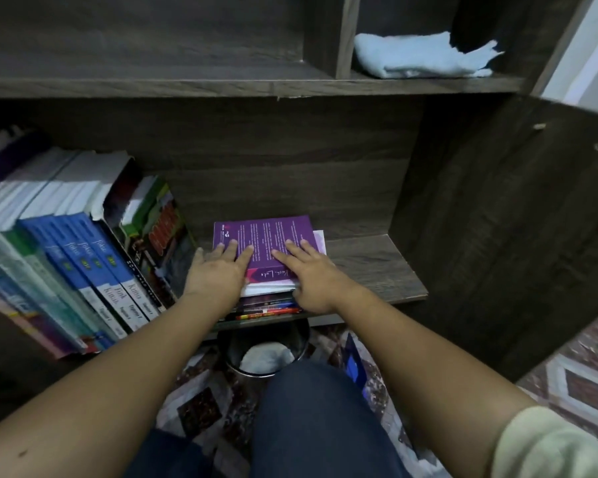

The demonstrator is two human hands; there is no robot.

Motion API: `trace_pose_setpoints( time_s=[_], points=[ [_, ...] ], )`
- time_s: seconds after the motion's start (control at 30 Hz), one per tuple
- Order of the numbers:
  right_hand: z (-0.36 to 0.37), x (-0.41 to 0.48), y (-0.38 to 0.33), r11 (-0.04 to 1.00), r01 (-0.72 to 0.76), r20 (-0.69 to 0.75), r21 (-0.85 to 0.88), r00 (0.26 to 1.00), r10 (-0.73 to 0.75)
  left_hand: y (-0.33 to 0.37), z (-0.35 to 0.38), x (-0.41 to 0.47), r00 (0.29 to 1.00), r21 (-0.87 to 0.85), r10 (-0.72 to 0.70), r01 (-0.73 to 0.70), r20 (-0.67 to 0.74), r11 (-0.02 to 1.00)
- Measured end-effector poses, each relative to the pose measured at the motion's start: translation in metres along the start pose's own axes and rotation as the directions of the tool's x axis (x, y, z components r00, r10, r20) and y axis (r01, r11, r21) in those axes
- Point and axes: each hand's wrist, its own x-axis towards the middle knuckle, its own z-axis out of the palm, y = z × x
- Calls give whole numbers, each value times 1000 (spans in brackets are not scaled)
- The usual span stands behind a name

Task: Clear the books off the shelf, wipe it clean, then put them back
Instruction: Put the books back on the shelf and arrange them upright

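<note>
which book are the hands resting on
The purple book, top of the flat stack; left hand and right hand lie open on it. The other books stand leaning at left.

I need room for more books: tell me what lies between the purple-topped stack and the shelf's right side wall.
Nothing: in the head view, only bare shelf board lies between the stack and the right side wall.

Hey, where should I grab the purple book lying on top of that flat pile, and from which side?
Likely its spine edge, from the front. The purple book lies flat on the pile with the spine facing you at the shelf front, so fingers can slide under there, thumb on the cover. The leaning books crowd its left side.
</note>
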Motion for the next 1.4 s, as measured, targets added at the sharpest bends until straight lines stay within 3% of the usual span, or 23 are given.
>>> trace_pose_setpoints(
  time_s=[0.07,0.2,0.4,0.63,0.93,1.1,1.27,1.4],
  points=[
    [-9,-10,-2,998,-31,-5,-58,1000,31,14,-6,-8,997,30,13,-11,-70,999],
    [-25,-54,4,983,-162,-58,-91,986,157,50,-19,-28,965,-83,110,-133,-237,988],
    [-34,-157,40,874,-485,235,-17,848,475,125,-33,-55,911,-129,353,-384,-213,914],
    [-22,-273,86,761,-647,246,36,744,621,217,-36,-83,775,-163,617,-632,-137,757],
    [83,-364,175,606,-778,322,166,624,712,345,2,-98,573,-212,819,-798,26,565],
    [162,-384,208,514,-839,346,178,542,766,399,41,-87,371,-37,919,-925,130,379],
    [247,-380,228,480,-864,350,152,501,791,424,87,-73,340,-11,894,-933,294,359],
    [313,-371,234,471,-867,401,161,493,772,426,120,-66,354,-69,891,-919,286,387]
  ],
)
